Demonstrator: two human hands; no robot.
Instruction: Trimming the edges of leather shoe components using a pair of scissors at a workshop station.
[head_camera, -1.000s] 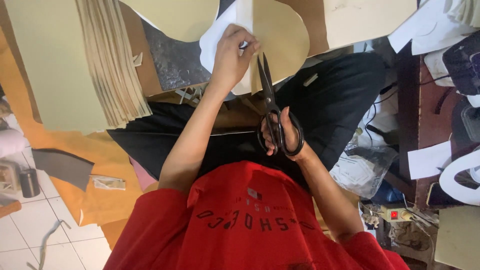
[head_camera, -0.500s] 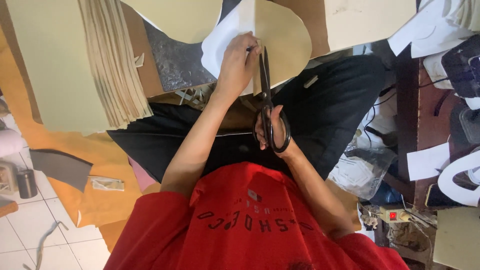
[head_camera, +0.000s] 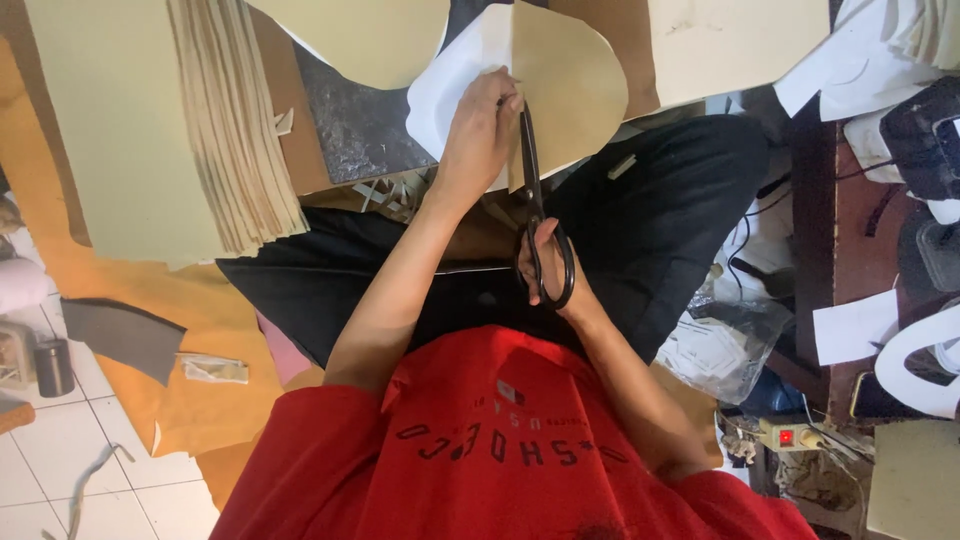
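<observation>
My left hand (head_camera: 480, 130) pinches a rounded tan sheet (head_camera: 570, 85) together with a white sheet (head_camera: 445, 85) lying under it, above my lap. Fingers of my right hand (head_camera: 540, 265) sit in the loops of large black scissors (head_camera: 530, 175). The blades point away from me and run along the tan sheet's left edge, right beside my left fingers. They look nearly closed. I sit in a red shirt and black trousers (head_camera: 660, 210).
A thick stack of cream sheets (head_camera: 235, 120) and a large pale board (head_camera: 110, 130) lie to the left on orange material (head_camera: 200, 400). A dark wooden bench (head_camera: 850, 230) with white cut-outs stands at the right. A power strip (head_camera: 790, 435) and a plastic bag (head_camera: 720, 345) lie lower right.
The scissor handles have drawn together and the blades have closed along the tan sheet. My left hand has shifted slightly right, closer to the blades.
</observation>
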